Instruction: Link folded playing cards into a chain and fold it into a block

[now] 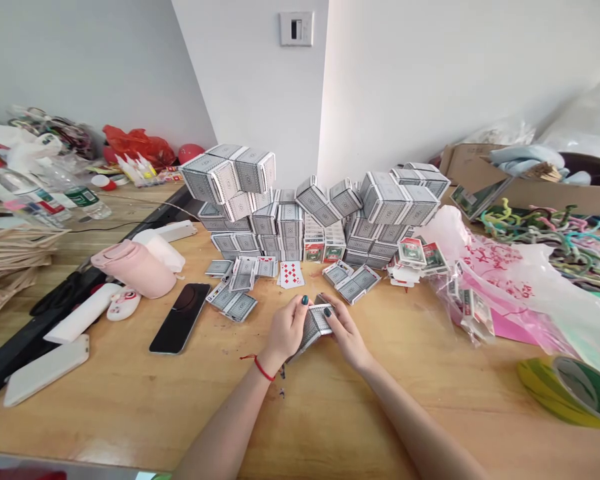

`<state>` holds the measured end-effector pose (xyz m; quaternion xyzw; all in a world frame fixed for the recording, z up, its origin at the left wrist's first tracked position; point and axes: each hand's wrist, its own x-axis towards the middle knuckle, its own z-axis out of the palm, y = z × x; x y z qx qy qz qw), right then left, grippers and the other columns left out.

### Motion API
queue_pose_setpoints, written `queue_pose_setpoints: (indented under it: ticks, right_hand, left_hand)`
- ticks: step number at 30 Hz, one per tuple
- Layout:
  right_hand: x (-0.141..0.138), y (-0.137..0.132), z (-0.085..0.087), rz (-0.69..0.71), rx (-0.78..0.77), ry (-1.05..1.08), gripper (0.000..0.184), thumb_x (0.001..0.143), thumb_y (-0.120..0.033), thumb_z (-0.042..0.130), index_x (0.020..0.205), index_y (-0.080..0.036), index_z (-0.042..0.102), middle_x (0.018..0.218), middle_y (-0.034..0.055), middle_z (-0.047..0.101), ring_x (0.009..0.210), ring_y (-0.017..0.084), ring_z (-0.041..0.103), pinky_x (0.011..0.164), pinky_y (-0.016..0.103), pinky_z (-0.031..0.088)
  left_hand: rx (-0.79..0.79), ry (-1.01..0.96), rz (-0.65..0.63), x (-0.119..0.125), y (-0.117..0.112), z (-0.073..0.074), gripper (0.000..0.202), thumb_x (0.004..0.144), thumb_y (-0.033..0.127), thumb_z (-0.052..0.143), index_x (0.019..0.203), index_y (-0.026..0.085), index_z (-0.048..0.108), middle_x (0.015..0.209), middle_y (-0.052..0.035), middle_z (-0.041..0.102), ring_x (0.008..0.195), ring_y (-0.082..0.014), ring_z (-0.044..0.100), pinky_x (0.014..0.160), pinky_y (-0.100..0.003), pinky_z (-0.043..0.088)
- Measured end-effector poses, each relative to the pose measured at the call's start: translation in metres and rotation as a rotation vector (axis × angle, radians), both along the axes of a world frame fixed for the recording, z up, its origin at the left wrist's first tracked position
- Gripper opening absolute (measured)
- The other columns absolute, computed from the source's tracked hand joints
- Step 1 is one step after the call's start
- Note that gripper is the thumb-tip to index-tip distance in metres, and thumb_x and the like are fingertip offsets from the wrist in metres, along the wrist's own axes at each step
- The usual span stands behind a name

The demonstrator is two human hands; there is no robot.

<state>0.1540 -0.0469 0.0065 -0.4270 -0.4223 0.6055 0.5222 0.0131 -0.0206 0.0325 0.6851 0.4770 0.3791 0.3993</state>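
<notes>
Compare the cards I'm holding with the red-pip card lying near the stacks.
The held cards are a small stack; the red-pip card is single. The held cards show grey backs and sit tilted between the left hand and right hand; the red-pip card lies flat, face up. Both look the same size.

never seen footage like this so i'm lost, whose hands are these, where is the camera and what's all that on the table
There is no machine here: these are a person's two bare hands, seen from one camera worn on their head, looking forward and down. The left hand and right hand together grip a deck of cards over the table. Behind them stands a wall of stacked card packs, with loose cards in front, one red card face up. To the left lie a black phone and a pink bottle; to the right a pink plastic bag and a tape roll.
</notes>
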Motion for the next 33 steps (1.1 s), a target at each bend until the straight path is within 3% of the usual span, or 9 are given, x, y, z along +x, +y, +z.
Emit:
queue_pose_setpoints:
  ticks: [4, 8, 11, 14, 18, 24, 28, 33]
  right_hand:
    - [0.006, 0.004, 0.001, -0.067, 0.007, 0.000, 0.053, 0.078, -0.044, 0.051, 0.125, -0.028, 0.033, 0.112, 0.0044, 0.054, 0.102, 0.018, 0.052, 0.085, 0.031, 0.044]
    - [0.010, 0.007, -0.005, -0.110, 0.030, -0.066, 0.047, 0.077, -0.044, 0.053, 0.119, -0.028, 0.042, 0.108, 0.0036, 0.055, 0.100, 0.019, 0.051, 0.084, 0.032, 0.043]
    - [0.011, 0.009, -0.010, -0.182, 0.058, -0.126, 0.038, 0.076, -0.044, 0.053, 0.109, -0.026, 0.050, 0.105, 0.0035, 0.057, 0.096, 0.019, 0.052, 0.083, 0.031, 0.043]
    - [0.013, 0.011, -0.011, -0.207, 0.072, -0.184, 0.030, 0.077, -0.044, 0.052, 0.100, -0.025, 0.057, 0.099, 0.0026, 0.059, 0.092, 0.019, 0.053, 0.082, 0.031, 0.042]
    - [0.017, 0.012, -0.010, -0.117, 0.053, -0.186, 0.034, 0.079, -0.049, 0.046, 0.093, -0.023, 0.063, 0.095, 0.0029, 0.062, 0.090, 0.021, 0.054, 0.083, 0.033, 0.040]
    - [0.018, 0.012, -0.008, -0.009, 0.017, -0.147, 0.042, 0.077, -0.055, 0.046, 0.093, -0.021, 0.065, 0.089, 0.0028, 0.064, 0.083, 0.021, 0.056, 0.080, 0.034, 0.040]
    - [0.017, 0.012, -0.008, 0.002, 0.006, -0.110, 0.036, 0.077, -0.050, 0.051, 0.092, -0.021, 0.065, 0.084, 0.0013, 0.063, 0.075, 0.017, 0.055, 0.071, 0.029, 0.042]
    - [0.018, 0.012, -0.008, -0.079, -0.114, 0.124, 0.027, 0.069, -0.043, 0.064, 0.085, -0.021, 0.061, 0.070, -0.0022, 0.060, 0.058, 0.012, 0.053, 0.055, 0.022, 0.041]
  left_hand:
    - [-0.064, -0.112, -0.006, -0.009, 0.010, -0.003, 0.045, 0.088, 0.038, 0.023, 0.084, 0.015, 0.062, 0.080, -0.0065, 0.066, 0.074, -0.0155, 0.059, 0.067, -0.025, 0.044]
    - [-0.110, -0.032, 0.112, -0.021, 0.026, -0.015, 0.028, 0.081, 0.036, 0.044, 0.083, 0.015, 0.063, 0.084, -0.0067, 0.067, 0.078, -0.0181, 0.061, 0.073, -0.029, 0.046]
    - [-0.126, 0.056, 0.086, -0.027, 0.032, -0.026, 0.020, 0.072, 0.027, 0.058, 0.088, 0.017, 0.062, 0.091, -0.0069, 0.066, 0.081, -0.0177, 0.061, 0.077, -0.031, 0.046]
    - [-0.202, 0.021, -0.006, -0.026, 0.031, -0.031, 0.026, 0.069, 0.024, 0.061, 0.094, 0.016, 0.059, 0.088, -0.0075, 0.065, 0.079, -0.0167, 0.061, 0.073, -0.030, 0.048]
    - [-0.321, -0.055, -0.145, -0.020, 0.026, -0.030, 0.034, 0.067, 0.021, 0.063, 0.099, 0.015, 0.056, 0.087, -0.0073, 0.064, 0.078, -0.0158, 0.060, 0.067, -0.027, 0.048]
    - [-0.321, 0.061, -0.148, -0.015, 0.023, -0.032, 0.046, 0.066, 0.028, 0.062, 0.109, 0.016, 0.052, 0.078, -0.0040, 0.061, 0.059, -0.0135, 0.055, 0.048, -0.023, 0.042]
    - [-0.205, 0.131, -0.167, -0.013, 0.023, -0.037, 0.028, 0.068, 0.026, 0.057, 0.094, 0.016, 0.059, 0.067, -0.0011, 0.059, 0.058, -0.0137, 0.053, 0.052, -0.023, 0.040]
    - [-0.179, 0.109, -0.130, -0.010, 0.023, -0.035, 0.015, 0.070, 0.028, 0.056, 0.075, 0.014, 0.058, 0.069, -0.0024, 0.060, 0.061, -0.0139, 0.054, 0.054, -0.023, 0.040]
